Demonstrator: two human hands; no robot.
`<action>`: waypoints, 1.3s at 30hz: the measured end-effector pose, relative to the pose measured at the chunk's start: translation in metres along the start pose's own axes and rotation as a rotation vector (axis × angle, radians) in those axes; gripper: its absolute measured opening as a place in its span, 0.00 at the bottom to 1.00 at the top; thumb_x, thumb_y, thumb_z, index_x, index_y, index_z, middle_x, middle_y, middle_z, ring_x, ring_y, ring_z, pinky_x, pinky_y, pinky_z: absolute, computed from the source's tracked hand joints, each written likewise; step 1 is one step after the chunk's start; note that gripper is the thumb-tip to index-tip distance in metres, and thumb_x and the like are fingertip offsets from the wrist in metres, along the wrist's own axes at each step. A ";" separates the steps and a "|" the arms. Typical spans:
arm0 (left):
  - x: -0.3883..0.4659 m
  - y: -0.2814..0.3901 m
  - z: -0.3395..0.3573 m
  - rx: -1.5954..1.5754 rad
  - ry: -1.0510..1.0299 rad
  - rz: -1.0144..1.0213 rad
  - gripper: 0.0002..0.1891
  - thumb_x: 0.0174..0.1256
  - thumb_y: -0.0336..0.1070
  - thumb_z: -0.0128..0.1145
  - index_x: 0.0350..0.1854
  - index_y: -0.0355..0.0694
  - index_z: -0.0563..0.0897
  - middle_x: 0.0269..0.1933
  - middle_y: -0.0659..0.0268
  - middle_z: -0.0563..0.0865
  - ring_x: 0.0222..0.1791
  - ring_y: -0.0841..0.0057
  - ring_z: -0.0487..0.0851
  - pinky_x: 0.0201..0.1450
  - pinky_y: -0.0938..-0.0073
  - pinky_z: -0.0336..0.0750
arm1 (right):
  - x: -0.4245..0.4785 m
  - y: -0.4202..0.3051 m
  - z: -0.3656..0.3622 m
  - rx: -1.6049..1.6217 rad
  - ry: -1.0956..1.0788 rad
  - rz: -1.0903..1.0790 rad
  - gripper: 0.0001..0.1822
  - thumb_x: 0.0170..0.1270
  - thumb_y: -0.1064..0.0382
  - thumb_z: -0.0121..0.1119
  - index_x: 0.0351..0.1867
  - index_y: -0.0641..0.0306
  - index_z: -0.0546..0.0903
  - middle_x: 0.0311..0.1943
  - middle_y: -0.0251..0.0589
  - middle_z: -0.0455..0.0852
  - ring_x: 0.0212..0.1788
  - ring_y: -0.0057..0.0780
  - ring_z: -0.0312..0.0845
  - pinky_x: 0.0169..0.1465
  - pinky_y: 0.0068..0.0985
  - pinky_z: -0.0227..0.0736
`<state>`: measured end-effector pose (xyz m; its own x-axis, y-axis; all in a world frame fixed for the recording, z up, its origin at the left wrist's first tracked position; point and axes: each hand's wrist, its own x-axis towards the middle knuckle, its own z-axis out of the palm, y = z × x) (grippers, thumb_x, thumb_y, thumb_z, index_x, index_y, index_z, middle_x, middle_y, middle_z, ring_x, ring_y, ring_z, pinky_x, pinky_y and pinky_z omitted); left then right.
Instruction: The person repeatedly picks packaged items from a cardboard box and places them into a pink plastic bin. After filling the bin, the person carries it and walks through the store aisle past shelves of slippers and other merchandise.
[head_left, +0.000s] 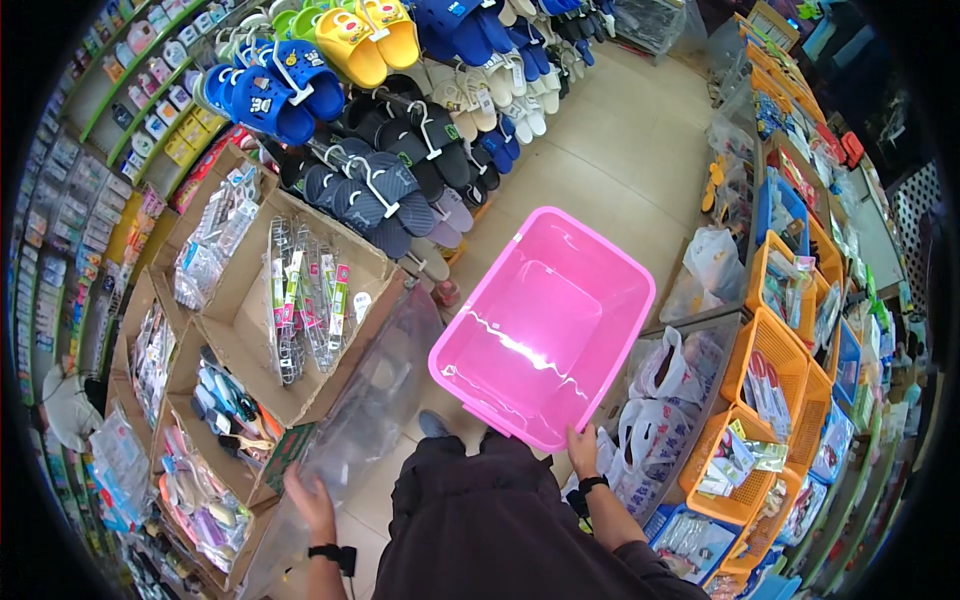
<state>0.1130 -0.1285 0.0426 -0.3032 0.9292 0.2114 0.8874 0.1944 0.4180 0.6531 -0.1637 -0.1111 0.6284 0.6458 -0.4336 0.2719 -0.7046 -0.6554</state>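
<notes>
A pink rectangular plastic tub (551, 300) hangs tilted in front of my legs, its inner floor facing up at me. My right hand (583, 450) grips its near right corner by the rim. A bright streak of reflected light crosses the tub's bottom. My left hand (309, 499) holds nothing, its fingers apart, beside a dark green panel (291, 454) at the edge of the cardboard boxes. Whether its fingertips touch that edge, I cannot tell. Both wrists wear black straps.
Left stand cardboard boxes (232, 315) with packaged metal hangers (307, 300) and hairbrushes (232, 401). Slippers (360, 187) hang beyond them. To the right, orange baskets (765, 360) hold packaged goods above white plastic bags (652, 435). A tiled aisle (622, 142) runs ahead.
</notes>
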 end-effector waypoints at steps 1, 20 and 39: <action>-0.022 -0.006 0.009 -0.077 -0.083 -0.112 0.26 0.60 0.27 0.61 0.63 0.33 0.72 0.57 0.50 0.78 0.58 0.54 0.76 0.62 0.60 0.70 | 0.001 -0.003 0.000 -0.003 -0.016 0.001 0.29 0.66 0.47 0.60 0.60 0.68 0.74 0.52 0.57 0.84 0.55 0.53 0.81 0.59 0.42 0.72; -0.082 -0.125 0.114 -0.377 -0.907 -0.627 0.20 0.64 0.50 0.60 0.35 0.33 0.86 0.28 0.62 0.87 0.29 0.74 0.85 0.36 0.70 0.79 | -0.021 -0.001 0.016 0.145 -0.110 0.209 0.27 0.66 0.47 0.59 0.51 0.72 0.71 0.34 0.49 0.85 0.26 0.34 0.86 0.26 0.30 0.78; -0.066 -0.120 0.160 -0.545 -0.883 -0.706 0.17 0.66 0.45 0.58 0.42 0.32 0.86 0.32 0.63 0.88 0.29 0.75 0.85 0.34 0.73 0.79 | -0.024 -0.002 0.019 0.066 -0.172 0.310 0.16 0.63 0.56 0.58 0.41 0.70 0.79 0.29 0.42 0.84 0.21 0.30 0.83 0.23 0.28 0.78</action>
<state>0.0822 -0.1624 -0.1624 -0.1307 0.6092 -0.7822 0.3037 0.7756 0.5534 0.6232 -0.1722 -0.1110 0.5406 0.4480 -0.7121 0.0362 -0.8580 -0.5123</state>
